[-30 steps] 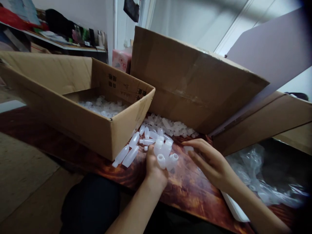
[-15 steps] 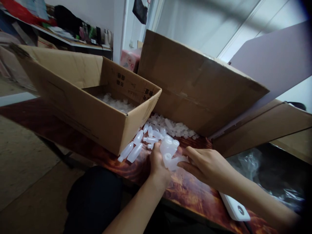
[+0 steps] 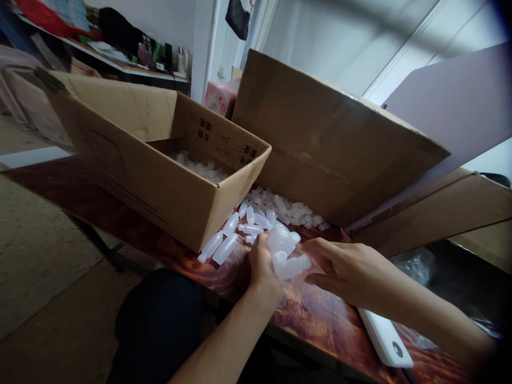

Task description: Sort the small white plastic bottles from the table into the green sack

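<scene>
My left hand (image 3: 264, 272) is wrapped around a cluster of small translucent white plastic bottles (image 3: 283, 241), just above the table. One held bottle (image 3: 296, 265) sticks out toward the right. Beside the cluster, my right hand (image 3: 346, 264) has thumb and fingers apart, with a small gap to that bottle and nothing visible between them. Several loose bottles (image 3: 225, 248) lie on the table to the left of my left hand. Behind them spreads a heap of small white plastic pieces (image 3: 298, 212), too small to make out clearly.
An open cardboard box (image 3: 160, 184) on the left contains more whitish pieces. A large cardboard box (image 3: 328, 144) stands behind the heap. To the right, clear plastic film (image 3: 418, 264) lies in another open box. A white device with a round display (image 3: 386, 341) rests near the table's front edge.
My right hand's fingers have come off the bottle at the right of the cluster and spread apart. My left hand keeps its hold. The whole view has shifted slightly.
</scene>
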Demonstrator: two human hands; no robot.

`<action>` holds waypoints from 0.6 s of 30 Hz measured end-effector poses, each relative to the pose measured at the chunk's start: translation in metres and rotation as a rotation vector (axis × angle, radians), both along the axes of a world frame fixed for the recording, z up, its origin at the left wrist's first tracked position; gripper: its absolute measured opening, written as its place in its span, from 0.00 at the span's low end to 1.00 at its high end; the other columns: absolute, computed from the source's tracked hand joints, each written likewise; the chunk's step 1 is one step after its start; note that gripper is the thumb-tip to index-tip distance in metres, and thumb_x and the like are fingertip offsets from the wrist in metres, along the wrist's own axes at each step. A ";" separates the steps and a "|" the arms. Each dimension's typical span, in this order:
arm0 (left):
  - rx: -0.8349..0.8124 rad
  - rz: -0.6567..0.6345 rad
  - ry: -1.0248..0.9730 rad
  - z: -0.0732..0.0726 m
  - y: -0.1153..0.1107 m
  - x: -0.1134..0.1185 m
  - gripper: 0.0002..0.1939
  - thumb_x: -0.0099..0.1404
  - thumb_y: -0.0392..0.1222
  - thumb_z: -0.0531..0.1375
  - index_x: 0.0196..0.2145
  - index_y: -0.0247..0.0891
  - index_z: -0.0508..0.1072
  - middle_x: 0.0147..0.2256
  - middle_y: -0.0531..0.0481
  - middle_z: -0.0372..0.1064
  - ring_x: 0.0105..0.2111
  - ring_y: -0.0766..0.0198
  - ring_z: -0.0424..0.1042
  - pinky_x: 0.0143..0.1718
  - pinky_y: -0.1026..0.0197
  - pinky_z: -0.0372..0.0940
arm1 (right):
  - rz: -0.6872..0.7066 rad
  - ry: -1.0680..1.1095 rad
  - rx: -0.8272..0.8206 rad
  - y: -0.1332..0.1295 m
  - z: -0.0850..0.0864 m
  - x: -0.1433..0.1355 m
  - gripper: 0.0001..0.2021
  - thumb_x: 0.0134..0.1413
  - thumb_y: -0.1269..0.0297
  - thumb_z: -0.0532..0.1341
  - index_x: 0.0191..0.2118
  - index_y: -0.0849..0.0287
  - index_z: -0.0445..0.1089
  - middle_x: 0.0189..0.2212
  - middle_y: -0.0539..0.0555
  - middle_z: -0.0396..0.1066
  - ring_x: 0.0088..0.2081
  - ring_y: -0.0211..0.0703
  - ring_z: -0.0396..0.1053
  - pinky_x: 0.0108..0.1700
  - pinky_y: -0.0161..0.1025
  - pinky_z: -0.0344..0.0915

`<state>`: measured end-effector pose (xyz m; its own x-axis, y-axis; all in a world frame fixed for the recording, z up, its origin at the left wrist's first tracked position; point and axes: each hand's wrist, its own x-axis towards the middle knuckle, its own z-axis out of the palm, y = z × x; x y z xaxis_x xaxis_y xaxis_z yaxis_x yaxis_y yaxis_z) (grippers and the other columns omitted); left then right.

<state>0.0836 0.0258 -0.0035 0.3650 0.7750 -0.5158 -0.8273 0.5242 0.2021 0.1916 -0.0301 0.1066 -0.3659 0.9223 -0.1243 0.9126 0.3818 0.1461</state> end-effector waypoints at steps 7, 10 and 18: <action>0.006 -0.002 0.004 0.000 0.001 0.001 0.11 0.57 0.47 0.55 0.23 0.39 0.61 0.18 0.55 0.57 0.16 0.67 0.58 0.18 0.64 0.54 | -0.020 -0.002 0.137 0.004 0.001 0.005 0.18 0.61 0.45 0.55 0.41 0.55 0.69 0.31 0.53 0.73 0.29 0.44 0.71 0.29 0.36 0.59; -0.006 -0.012 -0.020 0.000 0.001 0.001 0.11 0.57 0.47 0.54 0.23 0.38 0.61 0.18 0.54 0.58 0.16 0.67 0.58 0.18 0.64 0.55 | 0.050 0.037 0.037 0.003 0.000 0.009 0.13 0.65 0.53 0.53 0.43 0.54 0.69 0.32 0.52 0.72 0.29 0.40 0.70 0.29 0.35 0.59; -0.023 -0.030 -0.036 0.004 -0.001 0.000 0.10 0.57 0.46 0.55 0.24 0.38 0.63 0.19 0.53 0.60 0.16 0.67 0.60 0.18 0.65 0.54 | 0.057 0.157 0.019 -0.001 -0.008 0.009 0.11 0.65 0.62 0.52 0.50 0.55 0.65 0.36 0.55 0.73 0.32 0.41 0.71 0.33 0.35 0.63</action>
